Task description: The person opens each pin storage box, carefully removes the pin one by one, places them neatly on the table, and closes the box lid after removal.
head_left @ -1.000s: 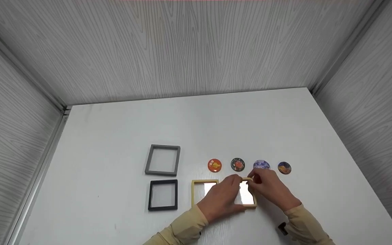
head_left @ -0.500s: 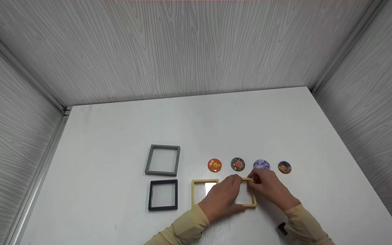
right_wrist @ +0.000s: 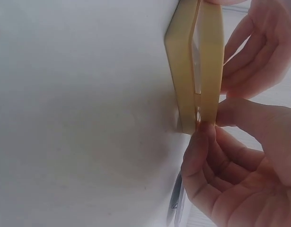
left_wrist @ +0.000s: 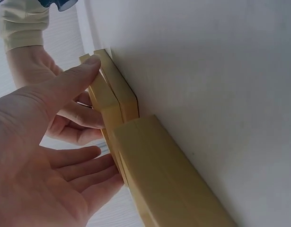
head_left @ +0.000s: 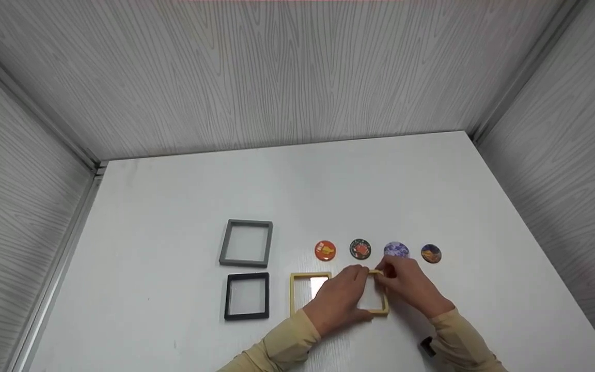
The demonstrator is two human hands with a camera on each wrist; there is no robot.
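A square yellow display frame (head_left: 380,313) with a clear film lies at the front right of the table under both hands. My left hand (head_left: 336,305) holds it, thumb on the near edge and fingers at the far edge. My right hand (head_left: 410,284) pinches its far right corner between thumb and fingers. In the right wrist view the frame's two halves (right_wrist: 210,56) stand slightly apart, with a narrow gap along the side. A second yellow frame (head_left: 293,295) lies just left, partly hidden by the left hand, and looms close in the left wrist view.
Behind the hands is a row of round badges: orange (head_left: 325,250), black with red (head_left: 360,249), purple (head_left: 396,249) and dark blue-orange (head_left: 431,253). A grey frame (head_left: 224,243) and a black frame (head_left: 228,297) lie to the left. Panelled walls (head_left: 287,77) enclose the white table.
The bright reflection in the held frame's film has gone since one second ago. Both hands keep nearly the same place and grip.
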